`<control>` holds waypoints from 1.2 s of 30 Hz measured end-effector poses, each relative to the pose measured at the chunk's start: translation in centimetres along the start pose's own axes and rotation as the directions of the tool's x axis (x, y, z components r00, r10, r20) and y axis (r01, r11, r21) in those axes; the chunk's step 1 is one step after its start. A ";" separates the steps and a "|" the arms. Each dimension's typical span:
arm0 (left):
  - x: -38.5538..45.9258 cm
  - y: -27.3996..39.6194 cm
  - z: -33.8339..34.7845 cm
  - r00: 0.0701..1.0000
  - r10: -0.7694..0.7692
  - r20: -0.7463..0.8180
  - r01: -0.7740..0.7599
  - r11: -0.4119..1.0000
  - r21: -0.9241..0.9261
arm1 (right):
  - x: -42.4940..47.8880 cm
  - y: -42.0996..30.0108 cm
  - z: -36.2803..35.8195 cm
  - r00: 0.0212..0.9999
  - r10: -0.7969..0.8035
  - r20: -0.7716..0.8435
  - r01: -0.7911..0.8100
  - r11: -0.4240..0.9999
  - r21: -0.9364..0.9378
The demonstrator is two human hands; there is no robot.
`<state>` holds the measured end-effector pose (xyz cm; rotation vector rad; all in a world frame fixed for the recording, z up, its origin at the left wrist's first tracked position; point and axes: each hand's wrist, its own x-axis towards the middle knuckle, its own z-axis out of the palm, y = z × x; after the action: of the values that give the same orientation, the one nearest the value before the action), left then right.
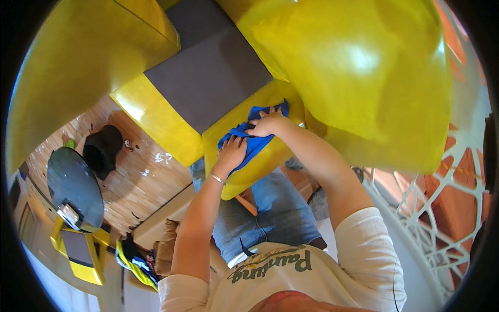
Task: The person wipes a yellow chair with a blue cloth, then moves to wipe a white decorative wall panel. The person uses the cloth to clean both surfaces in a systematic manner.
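A blue cloth [255, 145] lies bunched on the yellow armrest of an upholstered armchair [286, 154]. My left hand [232, 151] presses flat on the cloth's near left part, fingers spread a little, with a bracelet at the wrist. Further up and to the right, my right hand [267, 122] rests on the cloth with its fingers spread. Beyond the armrest is the chair's dark grey seat cushion [210, 78], and its large yellow backrest [362, 78] rises at the right.
Another yellow armrest [117, 39] stands at upper left. A round dark glass tabletop [74, 187], a black cap [103, 150] and white scraps [163, 157] are at left, above or on the wood floor. A second yellow-and-grey chair [80, 249] is lower left; a white lattice partition [440, 195] stands right.
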<state>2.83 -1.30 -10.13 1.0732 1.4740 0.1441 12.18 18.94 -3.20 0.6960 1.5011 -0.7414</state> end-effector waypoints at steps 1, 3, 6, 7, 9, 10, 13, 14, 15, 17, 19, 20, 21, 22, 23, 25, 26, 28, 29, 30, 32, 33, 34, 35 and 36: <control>1.0 0.2 0.5 1.000 -0.008 0.022 0.009 1.000 -0.029 | 0.9 0.8 -0.3 0.998 0.054 0.017 -0.054 0.999 -0.008; 3.9 0.7 1.4 0.999 -0.002 0.052 0.005 0.998 -0.060 | 2.9 2.0 -0.9 0.985 0.165 0.044 -0.164 0.986 -0.033; 6.2 1.6 0.6 0.988 -0.082 0.128 0.095 0.990 -0.103 | 6.1 3.0 -1.7 0.965 0.257 0.044 -0.257 0.966 -0.015; 6.1 2.6 -0.4 0.978 -0.125 0.166 0.147 0.981 -0.124 | 7.2 3.4 -1.6 0.960 0.277 0.046 -0.277 0.961 -0.002; 5.1 4.3 -3.4 0.937 -0.275 0.215 0.302 0.948 -0.103 | 9.2 3.9 -2.4 0.959 0.276 0.059 -0.274 0.961 -0.048; 5.5 3.2 -3.2 0.931 -0.299 0.212 0.321 0.944 -0.081 | 10.6 4.0 -2.2 0.960 0.273 0.069 -0.269 0.961 -0.062; 5.9 -2.3 -2.3 0.926 -0.315 0.208 0.329 0.944 -0.036 | 12.8 1.0 -1.4 0.981 0.173 0.089 -0.167 0.983 -0.076; 6.5 -6.3 0.1 0.943 -0.269 0.196 0.274 0.962 0.002 | 13.3 -0.2 -1.2 0.986 0.132 0.099 -0.125 0.989 -0.079; 6.9 -9.7 1.9 0.958 -0.225 0.179 0.223 0.974 0.030 | 15.6 -0.6 0.3 0.993 0.028 0.119 -0.017 0.996 -0.092; 7.1 -16.3 4.9 0.979 -0.163 0.124 0.155 0.985 0.073 | 17.3 -4.3 1.3 0.975 -0.104 0.198 0.124 0.988 -0.089; 7.0 -17.9 4.1 0.991 -0.079 0.105 0.067 0.992 0.111 | 20.8 -7.2 3.5 0.945 -0.217 0.243 0.259 0.953 -0.157; 6.3 -17.8 2.5 0.994 -0.039 0.106 0.025 0.992 0.126 | 21.7 -7.9 3.6 0.936 -0.261 0.234 0.300 0.942 -0.149; 5.6 -17.6 1.7 0.994 -0.001 0.113 -0.015 0.990 0.137 | 22.3 -8.2 4.0 0.924 -0.305 0.231 0.342 0.930 -0.138; 5.7 -18.4 2.0 0.994 0.058 0.089 -0.078 0.966 0.245 | 23.0 -8.0 4.0 0.917 -0.326 0.231 0.364 0.920 -0.145; 6.3 -18.3 2.0 0.993 0.046 0.113 -0.080 0.943 0.323 | 23.8 -7.7 3.8 0.910 -0.346 0.229 0.384 0.911 -0.150; 7.6 -17.1 1.4 0.988 0.025 0.154 -0.095 0.881 0.464 | 24.8 -6.2 3.5 0.922 -0.326 0.210 0.361 0.919 -0.158; 8.8 -16.1 0.9 0.974 -0.020 0.227 -0.074 0.916 0.395 | 25.0 -4.5 3.2 0.940 -0.286 0.187 0.316 0.936 -0.157; 10.2 -10.7 -1.1 0.938 -0.276 0.208 0.251 0.958 0.140 | 24.4 -1.5 1.6 0.967 -0.194 0.167 0.219 0.964 -0.149; 11.0 -9.0 -1.6 0.894 -0.388 0.226 0.397 0.918 0.007 | 23.4 0.0 0.2 0.978 -0.124 0.165 0.148 0.979 -0.138; 12.7 -9.3 -0.8 0.893 -0.349 0.285 0.371 0.928 -0.026 | 22.4 1.2 -1.0 0.983 -0.075 0.170 0.097 0.988 -0.124; 15.1 -7.1 -1.0 0.896 -0.319 0.309 0.338 0.941 -0.008 | 22.9 4.9 -1.4 0.986 0.038 0.160 -0.022 0.995 -0.100; 16.2 -5.5 -1.1 0.897 -0.299 0.325 0.316 0.949 0.001 | 23.9 7.3 -1.0 0.984 0.099 0.148 -0.086 0.992 -0.094; 16.5 -4.1 -1.4 0.902 -0.287 0.323 0.303 0.953 0.000 | 23.2 8.2 -1.9 0.975 0.178 0.135 -0.164 0.981 -0.105; 16.7 -2.7 -1.8 0.906 -0.276 0.320 0.292 0.957 -0.001 | 22.5 9.0 -2.7 0.960 0.254 0.122 -0.240 0.964 -0.117; 17.0 -1.5 -2.0 0.912 -0.263 0.313 0.277 0.961 0.000 | 20.9 8.8 -4.2 0.948 0.292 0.129 -0.278 0.954 -0.117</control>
<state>3.45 10.24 -22.88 0.8023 1.3087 -0.1816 15.40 27.59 -24.33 0.7499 1.2611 -0.4840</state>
